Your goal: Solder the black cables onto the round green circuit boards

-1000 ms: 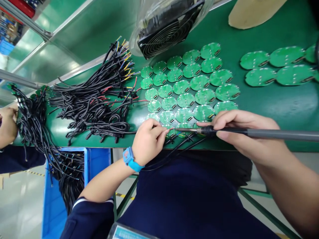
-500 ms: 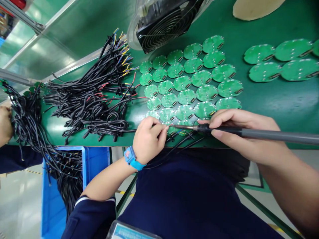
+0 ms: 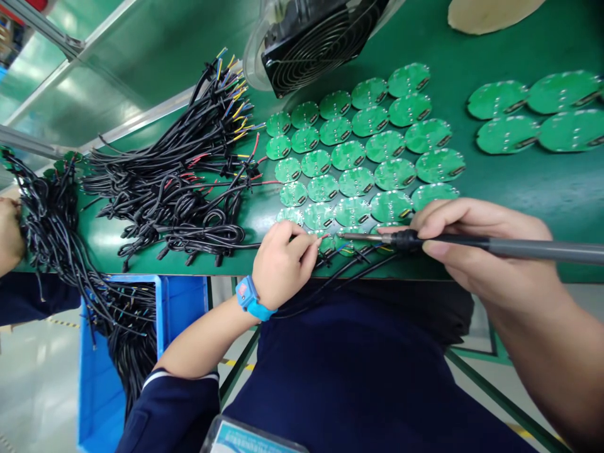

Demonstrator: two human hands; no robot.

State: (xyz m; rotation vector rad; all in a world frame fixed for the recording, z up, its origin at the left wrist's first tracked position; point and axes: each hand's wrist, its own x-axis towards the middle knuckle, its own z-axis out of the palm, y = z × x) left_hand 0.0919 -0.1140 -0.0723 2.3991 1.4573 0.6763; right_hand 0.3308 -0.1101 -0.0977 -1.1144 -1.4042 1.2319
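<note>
"Soldering iron: where does it lie from the fingers?"

"Within them. The right hand has its fingers closed round the dark grip. The long axis runs from three o'clock to nine, tip towards nine."

"And the left hand?"

"Its fingers are pinched on a red wire, the end just poking out. From there the iron's tip sits at three o'clock, just beside the wire, with a slight gap, as far as I can tell. So the left hand is nearer the tip, the right nearer the grip."

"Count outward, then, from the left fingers."

"One iron, one wire end in the pinch. Between eleven and two, green circuit boards lie on the counter: five rows of five, plus a nearest row partly covered, which I can't count. Further off, at two, four more show."

"Beyond those?"

"One fan at twelve. Black cables at ten, too tangled to number. At least one blue bin at eight. At nine, one hand of another person, cut off by the edge; its grip I can't tell."
</note>
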